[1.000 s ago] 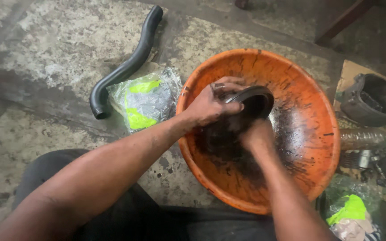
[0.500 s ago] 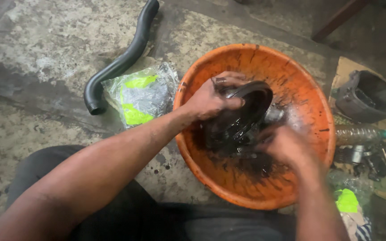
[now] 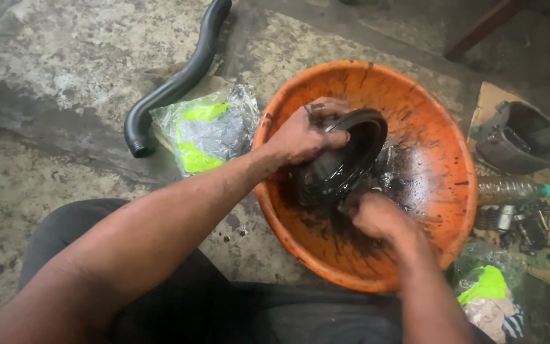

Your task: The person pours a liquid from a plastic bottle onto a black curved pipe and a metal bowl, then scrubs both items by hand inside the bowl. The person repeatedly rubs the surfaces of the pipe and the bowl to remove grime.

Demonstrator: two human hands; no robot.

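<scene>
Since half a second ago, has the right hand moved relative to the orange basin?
Yes. The right hand has pulled back from the basin's right side toward its near rim, and is now just below the black round part that the left hand holds.

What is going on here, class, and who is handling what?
A person crouches over an orange basin streaked with dark oily liquid. The left hand has a grip on the rim of a round black machine part, holding it tilted inside the basin. The right hand is closed low beside the part; what it holds is unclear. A black hose and a plastic bag lie on the concrete floor.
</scene>
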